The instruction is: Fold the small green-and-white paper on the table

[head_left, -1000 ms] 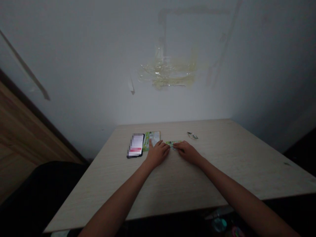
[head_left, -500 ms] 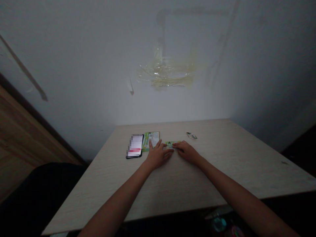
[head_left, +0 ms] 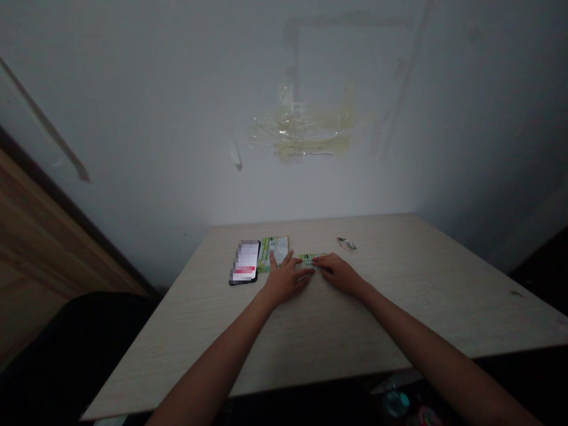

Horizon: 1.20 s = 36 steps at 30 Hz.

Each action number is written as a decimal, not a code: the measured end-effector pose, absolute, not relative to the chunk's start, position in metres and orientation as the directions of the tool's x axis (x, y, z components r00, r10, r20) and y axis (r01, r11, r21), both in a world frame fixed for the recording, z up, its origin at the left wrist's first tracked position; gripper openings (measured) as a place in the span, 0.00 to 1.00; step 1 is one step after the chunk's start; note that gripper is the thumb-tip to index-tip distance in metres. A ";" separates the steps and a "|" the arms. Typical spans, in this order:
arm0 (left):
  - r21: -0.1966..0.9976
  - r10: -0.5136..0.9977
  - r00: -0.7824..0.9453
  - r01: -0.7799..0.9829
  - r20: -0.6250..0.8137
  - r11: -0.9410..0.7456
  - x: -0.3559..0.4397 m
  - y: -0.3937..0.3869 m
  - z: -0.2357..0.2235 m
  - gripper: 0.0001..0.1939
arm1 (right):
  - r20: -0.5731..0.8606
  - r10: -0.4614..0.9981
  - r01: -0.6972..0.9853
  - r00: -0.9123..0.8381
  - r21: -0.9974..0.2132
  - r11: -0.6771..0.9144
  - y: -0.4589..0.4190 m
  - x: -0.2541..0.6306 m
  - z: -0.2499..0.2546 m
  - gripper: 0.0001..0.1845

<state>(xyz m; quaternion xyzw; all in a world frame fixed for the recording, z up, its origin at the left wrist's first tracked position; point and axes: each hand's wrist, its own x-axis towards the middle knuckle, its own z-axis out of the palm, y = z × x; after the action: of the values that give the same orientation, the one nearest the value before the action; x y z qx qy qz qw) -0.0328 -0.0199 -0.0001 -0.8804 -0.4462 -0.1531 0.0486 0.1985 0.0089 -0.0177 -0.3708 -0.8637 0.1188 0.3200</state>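
Note:
My left hand (head_left: 284,276) lies flat on the pale wooden table (head_left: 337,319), fingers stretched out, its tips touching a small green packet (head_left: 309,259). My right hand (head_left: 337,273) rests palm down just right of it, fingers curled with the tips pressing on the same packet. A larger green and white packet (head_left: 274,252) lies flat beside my left index finger. A dark phone (head_left: 244,262) with a lit screen lies left of that packet.
A small torn scrap of wrapper (head_left: 347,242) lies farther back on the right. The table stands against a white wall with old yellow tape remains (head_left: 302,130). A dark chair back (head_left: 66,349) is at the lower left, a wooden panel (head_left: 31,236) beyond it.
My left hand's fingers have spread flatter and slid a little toward the small packet. My right hand has stayed on the packet.

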 end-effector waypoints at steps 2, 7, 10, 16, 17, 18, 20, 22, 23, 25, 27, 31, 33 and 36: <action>0.053 0.775 0.552 0.803 0.308 -0.593 -0.032 -0.021 0.002 0.16 | 0.461 0.726 0.579 -0.511 -0.440 0.686 0.008 0.199 -0.018 0.22; 0.066 0.786 0.545 0.808 0.292 -0.585 -0.030 -0.022 0.006 0.15 | 0.456 0.747 0.616 -0.485 -0.428 0.661 0.005 0.201 -0.019 0.20; 0.089 0.797 0.526 0.816 0.297 -0.572 -0.030 -0.022 0.007 0.15 | 0.458 0.738 0.624 -0.496 -0.403 0.669 0.004 0.201 -0.018 0.20; 0.130 0.811 0.486 0.826 0.327 -0.548 -0.032 -0.019 0.008 0.15 | 0.470 0.717 0.627 -0.515 -0.363 0.689 0.000 0.199 -0.014 0.22; 0.133 0.810 0.485 0.825 0.331 -0.549 -0.032 -0.019 0.008 0.15 | 0.475 0.713 0.625 -0.517 -0.359 0.693 0.000 0.199 -0.014 0.22; 0.134 0.809 0.484 0.825 0.334 -0.549 -0.032 -0.018 0.008 0.14 | 0.479 0.707 0.622 -0.521 -0.354 0.698 0.000 0.199 -0.014 0.22; 0.131 0.806 0.484 0.824 0.342 -0.550 -0.032 -0.018 0.008 0.14 | 0.481 0.692 0.613 -0.538 -0.340 0.713 0.000 0.198 -0.015 0.22; 0.125 0.801 0.484 0.824 0.351 -0.553 -0.031 -0.018 0.008 0.14 | 0.477 0.681 0.608 -0.555 -0.326 0.724 0.001 0.198 -0.016 0.22; 0.120 0.798 0.488 0.823 0.355 -0.556 -0.030 -0.019 0.007 0.14 | 0.473 0.682 0.612 -0.558 -0.320 0.723 0.001 0.198 -0.016 0.22; 0.103 0.787 0.503 0.816 0.358 -0.569 -0.029 -0.019 0.006 0.15 | 0.461 0.685 0.622 -0.564 -0.308 0.720 0.002 0.198 -0.016 0.20; 0.086 0.777 0.518 0.810 0.358 -0.580 -0.028 -0.020 0.005 0.15 | 0.451 0.687 0.631 -0.569 -0.296 0.717 0.002 0.197 -0.016 0.19; 0.053 0.782 0.493 0.833 0.382 -0.551 -0.029 -0.018 0.006 0.16 | 0.441 0.695 0.644 -0.568 -0.287 0.709 0.001 0.196 -0.014 0.19; 0.042 0.791 0.467 0.851 0.395 -0.523 -0.032 -0.015 0.007 0.15 | 0.436 0.700 0.650 -0.566 -0.287 0.704 0.001 0.196 -0.015 0.18; 0.034 0.808 0.432 0.874 0.402 -0.484 -0.037 -0.008 0.007 0.14 | 0.440 0.703 0.648 -0.560 -0.296 0.701 0.002 0.197 -0.016 0.17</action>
<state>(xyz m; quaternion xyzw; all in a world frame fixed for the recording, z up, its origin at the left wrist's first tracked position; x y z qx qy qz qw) -0.0369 -0.0084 0.0075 -0.8413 -0.4998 -0.1852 0.0900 0.1965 0.0016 -0.0158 -0.3831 -0.8816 0.0501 0.2710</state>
